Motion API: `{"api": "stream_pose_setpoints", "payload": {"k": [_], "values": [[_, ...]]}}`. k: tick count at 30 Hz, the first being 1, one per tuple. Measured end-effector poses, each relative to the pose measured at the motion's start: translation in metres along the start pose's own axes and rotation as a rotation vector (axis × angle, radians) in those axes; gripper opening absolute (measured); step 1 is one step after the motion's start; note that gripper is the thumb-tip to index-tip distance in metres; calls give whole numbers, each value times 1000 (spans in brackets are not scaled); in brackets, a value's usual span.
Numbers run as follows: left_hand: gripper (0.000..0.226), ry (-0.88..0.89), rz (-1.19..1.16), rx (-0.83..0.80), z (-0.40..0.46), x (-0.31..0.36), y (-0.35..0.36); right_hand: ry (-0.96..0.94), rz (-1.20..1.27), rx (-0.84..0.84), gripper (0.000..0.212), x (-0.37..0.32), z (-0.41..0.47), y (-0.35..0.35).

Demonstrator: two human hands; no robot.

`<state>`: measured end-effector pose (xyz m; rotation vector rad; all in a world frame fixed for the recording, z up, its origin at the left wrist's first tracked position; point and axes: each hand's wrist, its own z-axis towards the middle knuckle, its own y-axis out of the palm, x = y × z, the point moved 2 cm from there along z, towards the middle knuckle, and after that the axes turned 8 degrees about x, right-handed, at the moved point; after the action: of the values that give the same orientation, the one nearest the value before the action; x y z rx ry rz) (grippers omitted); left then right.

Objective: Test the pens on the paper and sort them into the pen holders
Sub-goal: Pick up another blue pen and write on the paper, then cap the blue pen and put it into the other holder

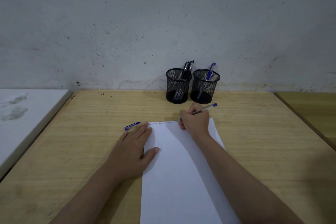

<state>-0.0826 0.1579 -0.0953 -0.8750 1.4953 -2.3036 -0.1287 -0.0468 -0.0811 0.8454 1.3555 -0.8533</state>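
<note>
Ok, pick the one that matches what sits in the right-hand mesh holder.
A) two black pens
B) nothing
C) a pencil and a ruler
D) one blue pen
D: the right pen holder has a single blue pen leaning in it, while the black pens stand in the left pen holder.

The writing (161, 123) along the top of the paper (178, 169) is too small to read. The right hand (195, 122) covers the pen (205, 108) tip and the middle of its barrel, so contact with the sheet can't be told. The paper's near edge runs off the bottom of the frame. The left hand (134, 143) hides the sheet's left margin and one end of the blue cap (132, 126). The mesh veils the lower barrels in both holders (179, 85).
</note>
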Motion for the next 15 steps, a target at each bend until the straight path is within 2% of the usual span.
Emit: {"api": "stream_pose_setpoints", "payload": {"k": [4,9,15], "values": [[58,41,-56,200,1,-3,-5,0,68,68,36,-2,1,-5],[37,-84,-68,424,6,-10,-16,-30,45,0,38,-5,-1,-5],[22,-233,-43,457,12,-22,-12,-4,128,-77,16,-4,-3,-8]]}}
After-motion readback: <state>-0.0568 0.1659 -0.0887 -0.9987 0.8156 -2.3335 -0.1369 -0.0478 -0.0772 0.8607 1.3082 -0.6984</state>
